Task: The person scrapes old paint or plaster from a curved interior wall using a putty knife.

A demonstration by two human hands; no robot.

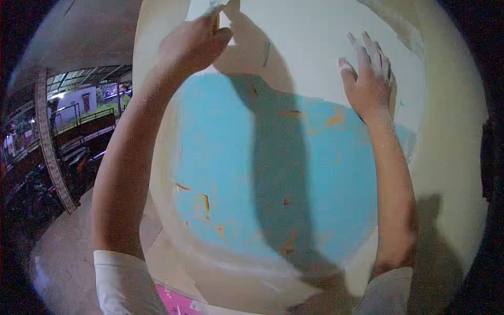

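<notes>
My left hand (197,44) is raised to the top edge of the view, its fingers closed round what looks like a putty knife (216,4). Most of that tool is hidden by the fingers or cut off by the frame. White filler (320,63) coats the upper part of the wall in front of me. Below it lies a large blue painted patch (220,142) with orange-brown chips and scars. My right hand (370,79) rests on the white area at the right, fingers spread and holding nothing, its fingertips smeared white.
Cream wall (451,105) surrounds the patch. At the left, past the wall's edge, a post (50,142), railings and dark parked vehicles appear under a roof. A pink item (176,302) lies low on the tiled floor (79,247). My arm's shadow crosses the blue patch.
</notes>
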